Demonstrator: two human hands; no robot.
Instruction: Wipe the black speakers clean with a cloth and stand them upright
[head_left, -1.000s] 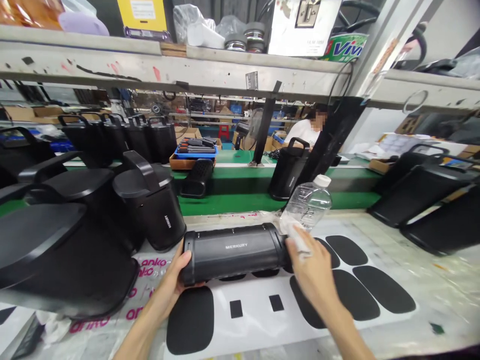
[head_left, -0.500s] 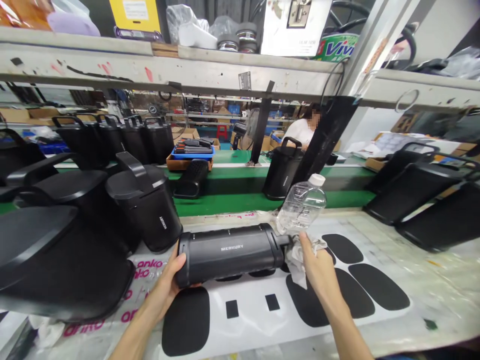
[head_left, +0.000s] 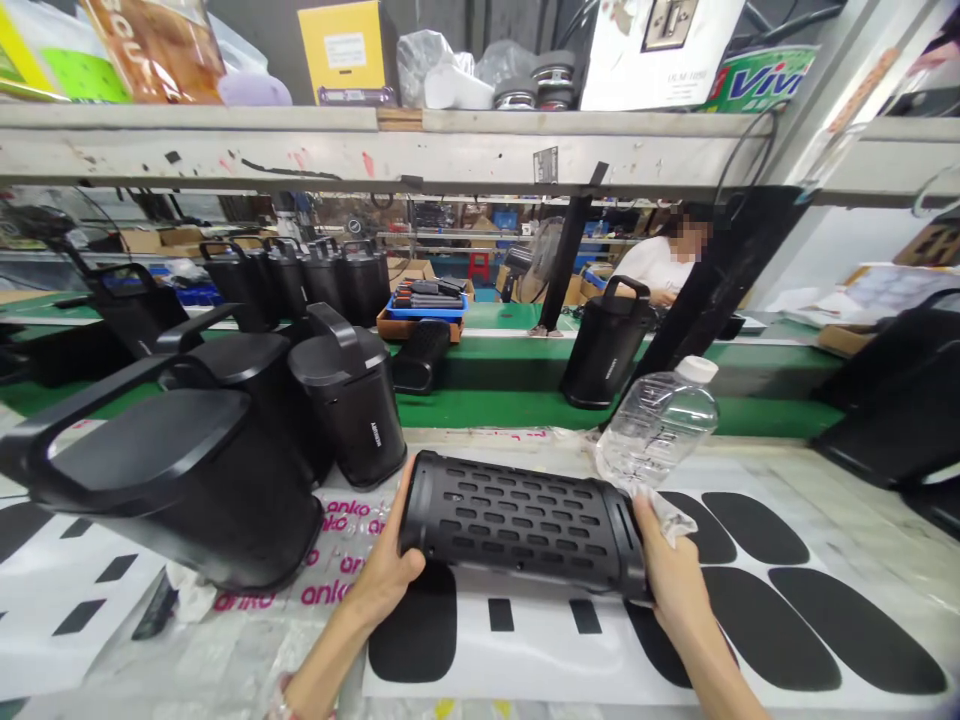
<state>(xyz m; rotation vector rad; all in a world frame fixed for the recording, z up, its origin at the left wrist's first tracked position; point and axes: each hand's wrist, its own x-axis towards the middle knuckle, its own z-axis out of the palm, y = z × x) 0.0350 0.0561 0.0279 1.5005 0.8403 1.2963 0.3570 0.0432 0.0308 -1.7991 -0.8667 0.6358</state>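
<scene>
A black portable speaker (head_left: 521,515) lies on its side between my hands, its slotted grille towards me. My left hand (head_left: 391,575) is closed round the speaker's left end, thumb along the lower edge. At the other end, my right hand (head_left: 667,560) grips the speaker and also has a crumpled white tissue (head_left: 675,518) in its fingers. Below the speaker is a white sheet (head_left: 544,655) bearing black rounded pads (head_left: 415,630) and small black squares. Just behind my right hand, a clear plastic bottle (head_left: 660,425) with a white cap leans to the right.
Several black handled speakers (head_left: 345,400) stand at the left. Behind the bench runs a green conveyor (head_left: 495,385) with another speaker (head_left: 606,345) and a blue tray (head_left: 427,305) on it. A shelf (head_left: 450,150) crosses overhead. Beyond the conveyor is a person (head_left: 660,262) in white.
The speaker has been turned so its slotted grille faces me instead of the side with lettering. My right hand has moved from beside the handle onto the speaker's end. The camera view has shifted left.
</scene>
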